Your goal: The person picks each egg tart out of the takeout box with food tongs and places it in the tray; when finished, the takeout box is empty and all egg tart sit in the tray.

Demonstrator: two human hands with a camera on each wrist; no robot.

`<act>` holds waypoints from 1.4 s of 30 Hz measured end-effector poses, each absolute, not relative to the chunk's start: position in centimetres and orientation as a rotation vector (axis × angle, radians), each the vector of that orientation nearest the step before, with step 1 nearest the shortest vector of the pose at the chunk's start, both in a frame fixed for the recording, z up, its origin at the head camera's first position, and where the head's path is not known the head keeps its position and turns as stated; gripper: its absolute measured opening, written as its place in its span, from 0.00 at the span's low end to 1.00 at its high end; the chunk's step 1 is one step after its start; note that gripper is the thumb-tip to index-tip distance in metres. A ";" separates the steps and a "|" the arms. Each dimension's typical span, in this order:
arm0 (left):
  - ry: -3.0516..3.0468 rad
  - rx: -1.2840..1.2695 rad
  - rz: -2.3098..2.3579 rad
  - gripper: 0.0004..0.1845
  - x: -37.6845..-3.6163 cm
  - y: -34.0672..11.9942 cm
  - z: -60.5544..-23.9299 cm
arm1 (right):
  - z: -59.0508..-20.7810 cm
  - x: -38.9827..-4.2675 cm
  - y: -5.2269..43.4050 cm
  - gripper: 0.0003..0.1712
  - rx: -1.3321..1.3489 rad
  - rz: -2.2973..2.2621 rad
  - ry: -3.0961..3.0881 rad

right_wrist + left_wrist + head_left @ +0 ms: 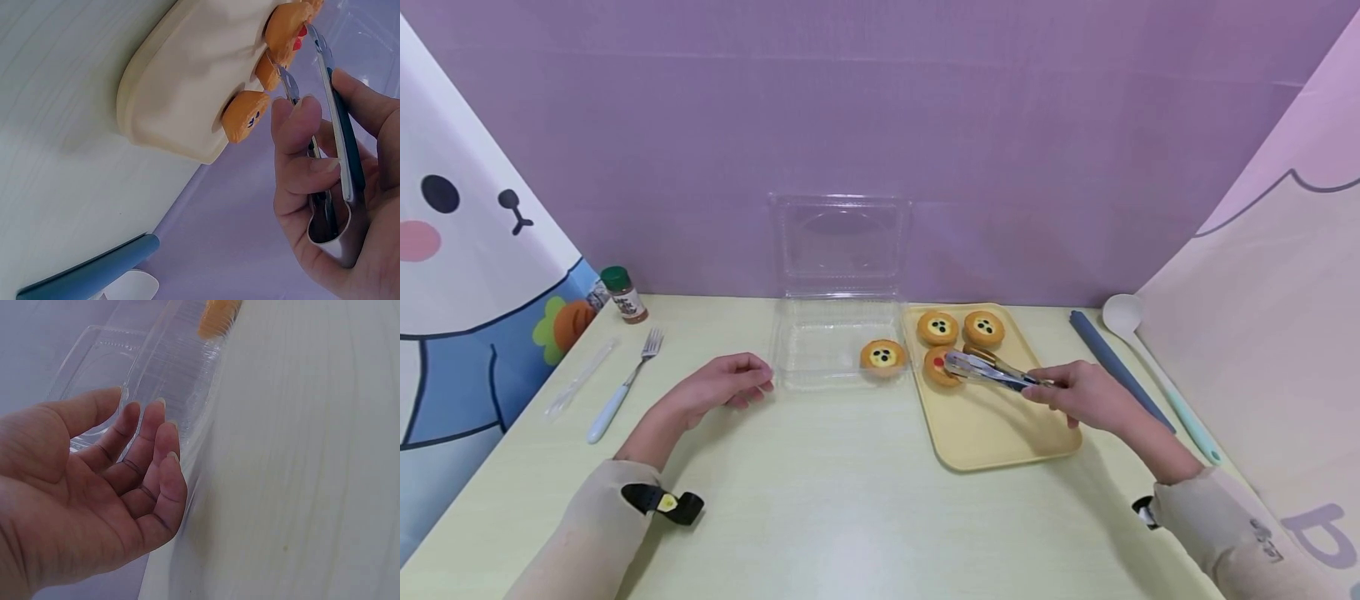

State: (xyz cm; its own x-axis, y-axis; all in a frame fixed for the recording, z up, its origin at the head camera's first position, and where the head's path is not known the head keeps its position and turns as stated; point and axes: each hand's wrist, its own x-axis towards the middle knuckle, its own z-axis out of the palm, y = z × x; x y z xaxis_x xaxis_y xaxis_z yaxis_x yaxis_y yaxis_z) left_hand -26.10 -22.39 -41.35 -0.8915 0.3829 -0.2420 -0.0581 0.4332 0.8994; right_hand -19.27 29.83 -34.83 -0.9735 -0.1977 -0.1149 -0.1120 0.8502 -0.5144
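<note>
My right hand (1093, 396) holds metal tongs (992, 372) with dark handle grips over the yellow tray (977, 433). In the right wrist view the tong tips reach a red-topped tart (285, 30); whether they squeeze it I cannot tell. Behind it on the tray are two tarts with dark dots, a left one (937, 329) and a right one (984, 329). A similar dotted tart (883, 357) sits at the right side of an open clear plastic box (820, 337). My left hand (722, 385), fingers loosely bent and holding nothing, is beside the box's front left corner.
At left lie a fork (617, 408) and a clear wrapped strip (580, 379), with a green-capped spice jar (625, 296) behind. To the tray's right lie a blue stick-like object (1120, 367) and a white spoon (1123, 315) with a mint handle. A purple backdrop (842, 125) closes the rear.
</note>
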 end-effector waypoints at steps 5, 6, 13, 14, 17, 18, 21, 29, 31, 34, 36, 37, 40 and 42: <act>2.281 0.276 1.454 0.23 -26.0 -22.4 -41.3 | -34.6 -19.2 29.8 0.36 -0.225 -0.756 2.871; 2.282 0.275 1.455 0.23 -26.0 -22.4 -41.3 | -34.5 -19.2 29.8 0.36 -0.224 -0.753 2.871; 2.276 0.277 1.461 0.23 -25.9 -22.4 -41.2 | -34.5 -19.2 29.9 0.38 -0.222 -0.737 2.883; 2.275 0.279 1.462 0.22 -25.8 -22.4 -41.2 | -34.5 -19.3 30.0 0.38 -0.221 -0.737 2.887; 2.271 0.287 1.468 0.22 -25.8 -22.3 -41.1 | -34.4 -19.3 30.0 0.38 -0.225 -0.736 2.894; 2.270 0.289 1.470 0.22 -25.7 -22.2 -41.1 | -34.4 -19.3 30.1 0.38 -0.227 -0.737 2.895; 2.273 0.281 1.471 0.21 -25.7 -22.2 -41.1 | -34.4 -19.3 30.1 0.38 -0.229 -0.736 2.898; 2.280 0.272 1.463 0.22 -25.8 -22.3 -41.2 | -33.9 -19.5 29.9 0.39 -0.227 -0.732 2.935; 2.280 0.269 1.464 0.22 -25.9 -22.3 -41.2 | -33.7 -19.6 29.7 0.39 -0.233 -0.724 2.962; 2.278 0.271 1.465 0.22 -25.9 -22.3 -41.3 | -33.4 -19.8 29.3 0.38 -0.252 -0.702 3.002; 2.276 0.271 1.466 0.22 -25.9 -22.3 -41.3 | -33.1 -20.0 28.9 0.39 -0.254 -0.688 3.014; 2.276 0.271 1.465 0.22 -25.9 -22.3 -41.3 | -33.0 -20.1 28.7 0.39 -0.252 -0.685 3.012; 2.275 0.263 1.466 0.22 -25.9 -22.3 -41.3 | -32.7 -20.4 28.0 0.40 -0.245 -0.692 3.002; 2.278 0.269 1.463 0.22 -25.9 -22.3 -41.3 | -32.6 -20.7 27.6 0.39 -0.243 -0.692 2.992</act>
State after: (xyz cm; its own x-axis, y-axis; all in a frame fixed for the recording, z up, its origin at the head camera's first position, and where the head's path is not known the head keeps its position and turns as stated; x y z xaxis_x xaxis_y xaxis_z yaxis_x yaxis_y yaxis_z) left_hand -25.93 -22.26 -41.27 -0.8939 0.3782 -0.2406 -0.0614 0.4285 0.9015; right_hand -20.67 27.56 -32.59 -0.9856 -0.1671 -0.0240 -0.1396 0.8868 -0.4405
